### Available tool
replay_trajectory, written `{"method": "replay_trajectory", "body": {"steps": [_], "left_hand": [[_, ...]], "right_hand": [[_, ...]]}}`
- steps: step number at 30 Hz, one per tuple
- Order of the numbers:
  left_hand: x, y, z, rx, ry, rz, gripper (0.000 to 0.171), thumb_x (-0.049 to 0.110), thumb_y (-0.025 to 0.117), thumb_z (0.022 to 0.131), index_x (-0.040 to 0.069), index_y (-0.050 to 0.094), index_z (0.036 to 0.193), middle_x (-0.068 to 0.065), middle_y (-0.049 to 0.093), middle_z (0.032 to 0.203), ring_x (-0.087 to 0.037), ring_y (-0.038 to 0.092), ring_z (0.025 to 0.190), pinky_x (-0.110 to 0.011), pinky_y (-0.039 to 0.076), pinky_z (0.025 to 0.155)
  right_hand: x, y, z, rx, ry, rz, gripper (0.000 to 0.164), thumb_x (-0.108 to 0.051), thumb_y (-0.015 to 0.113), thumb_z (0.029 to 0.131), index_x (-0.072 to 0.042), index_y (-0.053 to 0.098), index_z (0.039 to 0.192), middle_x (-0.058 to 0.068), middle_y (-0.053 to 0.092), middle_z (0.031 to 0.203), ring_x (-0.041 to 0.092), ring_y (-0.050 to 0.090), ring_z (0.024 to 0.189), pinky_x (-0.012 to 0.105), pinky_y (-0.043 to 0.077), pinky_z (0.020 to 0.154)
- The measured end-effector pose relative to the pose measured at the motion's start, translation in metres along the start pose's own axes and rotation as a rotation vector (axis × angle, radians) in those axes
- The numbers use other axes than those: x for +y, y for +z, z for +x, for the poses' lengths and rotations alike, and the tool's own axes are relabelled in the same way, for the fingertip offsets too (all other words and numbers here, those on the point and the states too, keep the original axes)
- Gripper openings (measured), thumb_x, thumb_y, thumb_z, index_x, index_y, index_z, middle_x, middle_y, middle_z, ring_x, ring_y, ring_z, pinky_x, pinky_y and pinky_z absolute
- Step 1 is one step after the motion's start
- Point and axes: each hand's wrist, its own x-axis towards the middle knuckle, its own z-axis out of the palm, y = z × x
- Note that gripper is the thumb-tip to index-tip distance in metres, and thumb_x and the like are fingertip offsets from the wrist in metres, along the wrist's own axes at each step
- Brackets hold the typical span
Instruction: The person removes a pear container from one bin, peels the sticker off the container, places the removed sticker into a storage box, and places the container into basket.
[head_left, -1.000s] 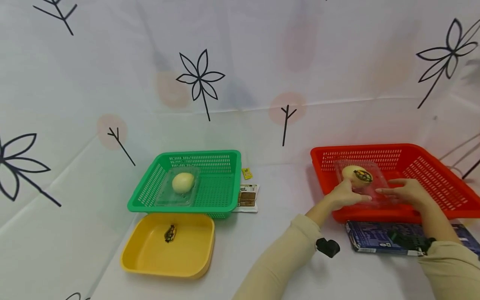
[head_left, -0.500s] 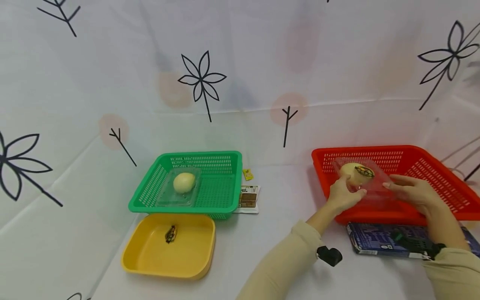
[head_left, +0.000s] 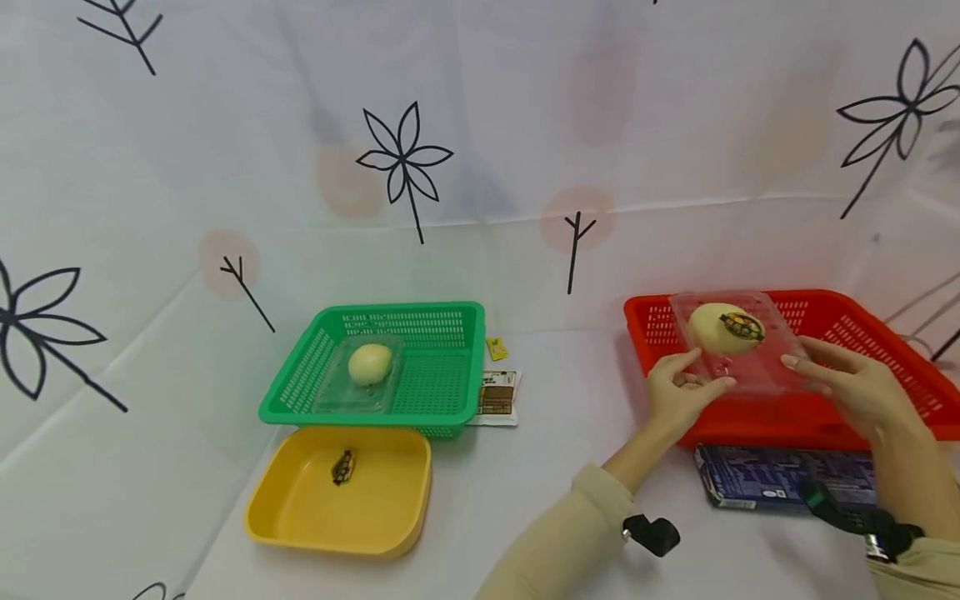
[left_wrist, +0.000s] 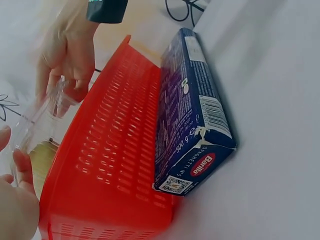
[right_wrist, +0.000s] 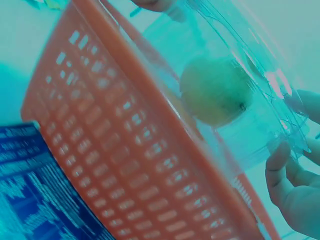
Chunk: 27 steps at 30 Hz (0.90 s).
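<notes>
Your left hand (head_left: 677, 395) and right hand (head_left: 862, 387) pinch the clear box (head_left: 774, 365), lifted now, likely free of the red basket (head_left: 783, 427) below them.

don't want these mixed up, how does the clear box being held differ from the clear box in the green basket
The left hand and right hand grip the held box; the other box lies untouched in the green basket. The held box shows a dark-and-yellow label; on the other box none is visible. Both are clear, with a pale round item inside.
</notes>
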Motion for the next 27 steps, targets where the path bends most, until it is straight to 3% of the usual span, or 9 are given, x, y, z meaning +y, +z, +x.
{"method": "replay_trajectory", "body": {"steps": [3, 4, 9, 15, 17, 21, 23, 25, 27], "left_hand": [[0.0, -0.008, -0.004, -0.003, -0.012, -0.139, 0.042, -0.007, 0.076, 0.071, -0.008, 0.065, 0.111, -0.002, 0.06, 0.091, 0.002, 0.051, 0.056, -0.012, 0.047, 0.054], [0.001, -0.01, -0.005, -0.003, -0.027, -0.167, 0.04, -0.007, 0.075, 0.072, -0.008, 0.065, 0.111, 0.001, 0.06, 0.091, -0.004, 0.055, 0.055, -0.012, 0.047, 0.053], [0.007, -0.025, -0.011, -0.01, -0.063, -0.252, 0.036, -0.007, 0.072, 0.075, -0.007, 0.066, 0.111, 0.009, 0.057, 0.09, -0.038, 0.059, 0.055, -0.013, 0.046, 0.05], [0.014, -0.044, -0.02, -0.011, 0.037, -0.307, 0.034, -0.007, 0.07, 0.076, -0.012, 0.063, 0.11, 0.0, 0.057, 0.091, -0.032, 0.052, 0.048, -0.013, 0.046, 0.05], [0.018, -0.052, -0.023, -0.016, 0.056, -0.332, 0.035, -0.008, 0.069, 0.076, -0.014, 0.062, 0.11, -0.005, 0.056, 0.091, -0.027, 0.052, 0.046, -0.012, 0.045, 0.05], [0.026, -0.069, -0.029, -0.01, 0.043, -0.362, 0.035, -0.01, 0.068, 0.076, -0.018, 0.059, 0.108, -0.032, 0.052, 0.078, -0.005, 0.049, 0.046, -0.013, 0.043, 0.048], [0.028, -0.077, -0.032, -0.019, 0.012, -0.355, 0.034, -0.009, 0.067, 0.076, -0.017, 0.059, 0.109, -0.044, 0.044, 0.073, -0.004, 0.047, 0.044, -0.014, 0.043, 0.047], [0.03, -0.084, -0.036, -0.025, -0.032, -0.337, 0.034, -0.008, 0.068, 0.076, -0.016, 0.059, 0.109, -0.045, 0.042, 0.068, -0.003, 0.047, 0.042, -0.015, 0.042, 0.047], [0.033, -0.093, -0.039, -0.037, -0.08, -0.319, 0.034, -0.006, 0.068, 0.077, -0.015, 0.059, 0.109, -0.036, 0.045, 0.059, -0.003, 0.046, 0.042, -0.016, 0.042, 0.047]], "right_hand": [[-0.005, 0.008, -0.011, 0.051, 0.01, 0.014, 0.077, -0.039, 0.058, 0.091, -0.015, 0.017, 0.151, -0.026, 0.036, 0.104, -0.005, 0.041, 0.085, 0.014, 0.044, 0.073], [-0.007, 0.01, -0.014, 0.065, 0.01, 0.024, 0.075, -0.038, 0.059, 0.09, -0.017, 0.019, 0.15, -0.026, 0.036, 0.104, -0.004, 0.04, 0.086, 0.01, 0.041, 0.064], [-0.018, 0.023, -0.028, 0.087, -0.018, 0.104, 0.068, -0.031, 0.061, 0.09, -0.024, 0.027, 0.149, -0.025, 0.037, 0.103, -0.002, 0.037, 0.089, 0.009, 0.041, 0.064], [-0.027, 0.043, -0.045, 0.043, -0.024, 0.387, 0.064, -0.022, 0.062, 0.091, -0.029, 0.032, 0.147, -0.019, 0.039, 0.109, 0.001, 0.038, 0.093, 0.011, 0.047, 0.064], [-0.03, 0.051, -0.05, 0.033, -0.027, 0.427, 0.065, -0.021, 0.061, 0.091, -0.028, 0.03, 0.148, -0.017, 0.039, 0.112, 0.001, 0.039, 0.094, 0.012, 0.049, 0.064], [-0.035, 0.067, -0.058, 0.025, -0.061, 0.428, 0.07, -0.02, 0.061, 0.091, -0.024, 0.023, 0.15, -0.014, 0.041, 0.112, 0.001, 0.043, 0.094, 0.012, 0.049, 0.065], [-0.037, 0.073, -0.062, 0.022, -0.074, 0.42, 0.072, -0.019, 0.061, 0.092, -0.021, 0.02, 0.151, -0.013, 0.041, 0.109, -0.001, 0.045, 0.093, 0.011, 0.049, 0.065], [-0.039, 0.08, -0.067, 0.028, -0.075, 0.384, 0.073, -0.02, 0.061, 0.091, -0.021, 0.019, 0.151, -0.013, 0.041, 0.108, -0.003, 0.048, 0.09, 0.011, 0.049, 0.065], [-0.041, 0.087, -0.071, 0.043, -0.088, 0.333, 0.073, -0.021, 0.062, 0.091, -0.017, 0.019, 0.151, -0.013, 0.041, 0.108, -0.005, 0.049, 0.088, 0.01, 0.049, 0.065]]}}
